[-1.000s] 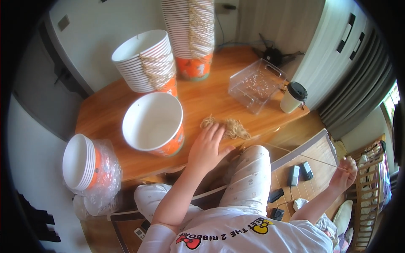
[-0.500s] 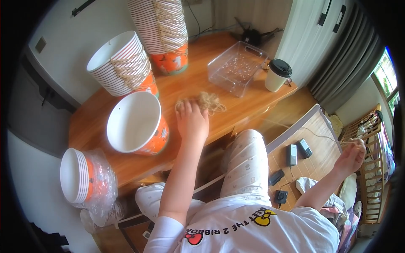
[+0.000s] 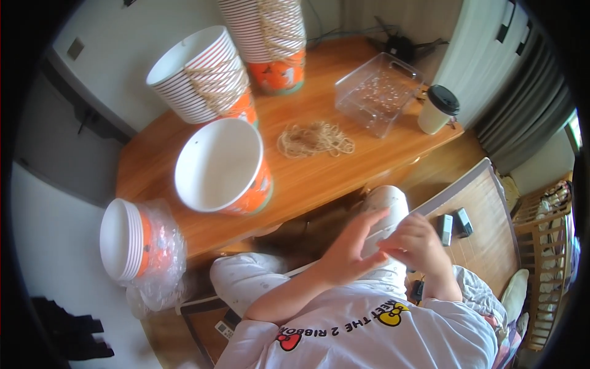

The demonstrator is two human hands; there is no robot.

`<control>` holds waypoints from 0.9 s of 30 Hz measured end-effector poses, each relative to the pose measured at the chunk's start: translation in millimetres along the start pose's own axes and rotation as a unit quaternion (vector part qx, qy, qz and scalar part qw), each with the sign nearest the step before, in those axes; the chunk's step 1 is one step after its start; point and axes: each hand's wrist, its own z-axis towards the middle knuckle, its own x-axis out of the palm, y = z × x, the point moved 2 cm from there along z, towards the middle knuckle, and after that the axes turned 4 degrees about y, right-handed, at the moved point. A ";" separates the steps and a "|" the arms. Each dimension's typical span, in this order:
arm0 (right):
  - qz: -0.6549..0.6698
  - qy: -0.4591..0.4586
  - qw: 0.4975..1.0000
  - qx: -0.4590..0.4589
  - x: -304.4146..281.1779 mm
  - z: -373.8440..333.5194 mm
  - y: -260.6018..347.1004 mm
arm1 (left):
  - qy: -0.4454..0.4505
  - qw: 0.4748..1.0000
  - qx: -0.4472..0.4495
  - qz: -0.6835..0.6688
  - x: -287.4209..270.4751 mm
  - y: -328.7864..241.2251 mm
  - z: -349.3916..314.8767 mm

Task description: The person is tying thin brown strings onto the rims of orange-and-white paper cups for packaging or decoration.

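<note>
Left hand [image 3: 351,253] and right hand [image 3: 421,245] close together above white trousers [image 3: 246,275]!

And look at this: left fingers open, thumb spread well apart; right fingers curled in, tips just beside the left thumb, and whether they pinch anything I cannot tell! Over on the worktop [image 3: 298,179], the tangled heap of tan cord [image 3: 316,140] lies loose, apart from both hands. To its left stands a big white-and-orange paper bucket [image 3: 221,165]; behind that, a shorter nested stack [image 3: 203,77], cord laced crisscross on its side; next to it a taller stack [image 3: 255,46], laced likewise! Right of the heap: a clear plastic tray [image 3: 362,114], then a black-lidded cup [image 3: 434,117].
</note>
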 end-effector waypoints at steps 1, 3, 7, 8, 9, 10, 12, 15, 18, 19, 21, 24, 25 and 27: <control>0.013 -0.009 0.999 -0.035 12.8 11.0 6.5 | 0.010 0.994 -0.057 -0.094 4.9 0.5 -9.7; 0.036 -0.007 0.995 -0.096 36.2 24.8 11.1 | 0.012 0.987 -0.083 -0.138 -3.8 5.5 -28.8; 0.059 0.017 0.987 -0.149 58.6 42.6 14.2 | 0.019 0.972 -0.207 -0.111 -29.0 3.8 -69.1; 0.061 0.034 0.985 -0.159 63.3 48.0 17.4 | -0.003 0.971 -0.222 -0.090 -34.1 5.8 -81.5; 0.073 0.045 0.980 -0.180 68.3 54.2 19.5 | -0.025 0.969 -0.236 -0.070 -39.0 5.9 -92.5; 0.080 0.045 0.979 -0.185 74.6 58.6 21.6 | -0.057 0.968 -0.239 -0.052 -43.5 -4.2 -97.3; 0.103 0.059 0.973 -0.200 88.7 66.3 25.9 | -0.065 0.962 -0.263 -0.032 -50.2 -9.2 -112.9; 0.137 0.066 0.962 -0.228 107.4 76.9 30.7 | -0.075 0.954 -0.292 0.004 -62.1 -14.7 -129.9; 0.199 0.065 0.948 -0.240 117.8 92.6 38.6 | -0.118 0.960 -0.254 -0.026 -66.3 -16.7 -137.9; 0.241 0.063 0.939 -0.237 118.5 97.5 40.1 | -0.152 0.963 -0.208 -0.077 -67.6 -19.0 -138.5; 0.263 0.071 0.932 -0.237 119.5 103.8 41.1 | -0.149 0.960 -0.211 -0.109 -72.6 -23.5 -139.9; 0.268 0.079 0.930 -0.239 114.4 117.2 46.4 | -0.154 0.957 -0.203 -0.139 -77.4 -33.8 -136.0; 0.252 0.079 0.934 -0.240 110.2 122.9 49.5 | -0.161 0.958 -0.194 -0.137 -79.1 -36.6 -135.6; 0.173 0.046 0.950 -0.256 94.5 134.4 48.9 | -0.163 0.962 -0.190 -0.108 -86.5 -39.2 -137.9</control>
